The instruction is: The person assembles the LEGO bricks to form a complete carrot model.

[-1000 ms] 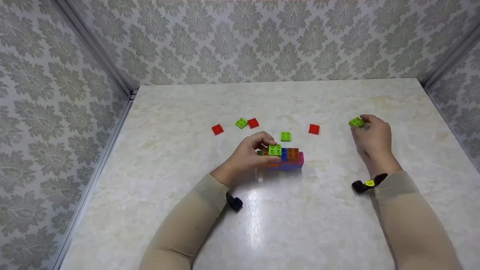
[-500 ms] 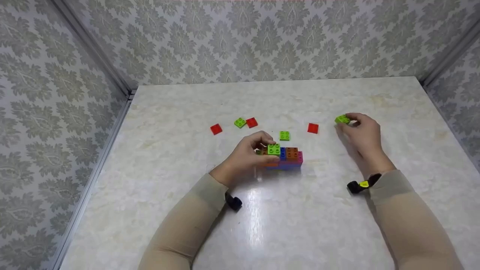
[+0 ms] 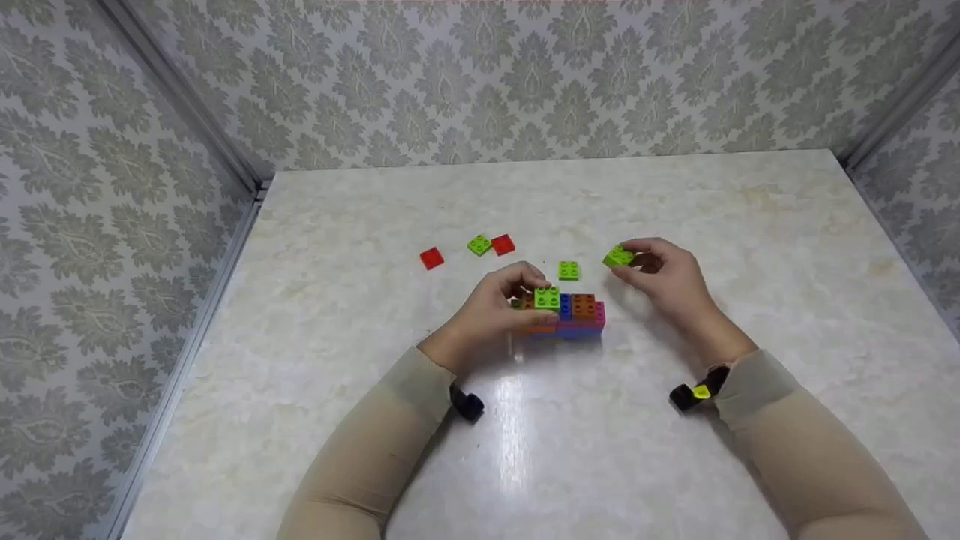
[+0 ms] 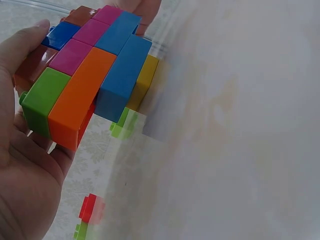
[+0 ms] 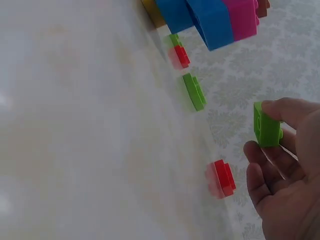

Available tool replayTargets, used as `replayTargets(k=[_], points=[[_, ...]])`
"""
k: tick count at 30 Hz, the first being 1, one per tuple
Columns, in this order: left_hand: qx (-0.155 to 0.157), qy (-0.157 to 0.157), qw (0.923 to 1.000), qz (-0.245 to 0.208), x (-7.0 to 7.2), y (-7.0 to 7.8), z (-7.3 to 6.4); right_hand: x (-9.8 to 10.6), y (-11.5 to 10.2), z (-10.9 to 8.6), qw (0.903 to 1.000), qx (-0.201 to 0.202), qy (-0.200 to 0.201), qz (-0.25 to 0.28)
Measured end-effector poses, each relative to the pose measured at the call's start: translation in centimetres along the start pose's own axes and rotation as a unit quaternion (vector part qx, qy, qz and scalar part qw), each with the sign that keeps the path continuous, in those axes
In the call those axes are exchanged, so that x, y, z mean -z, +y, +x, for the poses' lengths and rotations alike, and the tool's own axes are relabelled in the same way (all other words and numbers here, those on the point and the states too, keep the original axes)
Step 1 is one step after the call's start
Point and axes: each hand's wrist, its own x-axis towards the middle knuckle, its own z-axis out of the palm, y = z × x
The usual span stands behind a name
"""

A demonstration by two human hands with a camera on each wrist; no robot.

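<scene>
My left hand (image 3: 487, 304) grips the left end of a multi-coloured stack of toy building bricks (image 3: 579, 325), with the thumb along its near side. On the stack's top sits a light green brick (image 3: 547, 297), with a blue brick and a brown brick (image 3: 583, 305) to its right. From the left wrist, an orange brick (image 4: 82, 95), a blue brick (image 4: 126, 70) and a yellow brick (image 4: 144, 82) show on the stack's lower layers. To the right of the stack, my right hand (image 3: 670, 281) pinches a light green brick (image 5: 268, 127) between thumb and fingers, apart from the stack.
Behind the stack lies a flat green piece (image 3: 568, 270). Farther left are a red piece (image 3: 431, 258), a green piece (image 3: 479, 244) and another red piece (image 3: 502, 244). One red piece (image 5: 224, 178) lies near my right hand. A patterned wall (image 3: 495, 82) borders the table (image 3: 337, 225).
My right hand has moved left with the green brick, towards the stack, and now covers a red piece from the head view. The left hand and the stack have stayed put.
</scene>
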Motion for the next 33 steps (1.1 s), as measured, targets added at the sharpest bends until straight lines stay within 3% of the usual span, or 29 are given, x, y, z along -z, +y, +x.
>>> replayTargets(k=[7,13,17,33], points=[[0.000,0.000,1.0000,-0.001,0.0,0.1,0.1,-1.5,-0.9,-0.9,0.9967,0.049,-0.025,0.061],[0.008,0.003,0.9999,-0.006,0.0,0.0,0.1,-2.4,-1.4,-1.5,0.9844,0.104,-0.040,0.136],[0.001,0.000,1.0000,-0.004,0.0,0.0,0.1,-2.8,-1.8,-1.9,0.9777,0.120,-0.050,0.165],[0.002,0.000,1.0000,-0.008,0.0,0.0,0.0,-4.1,-2.6,-3.6,0.9605,0.206,-0.103,0.156]])
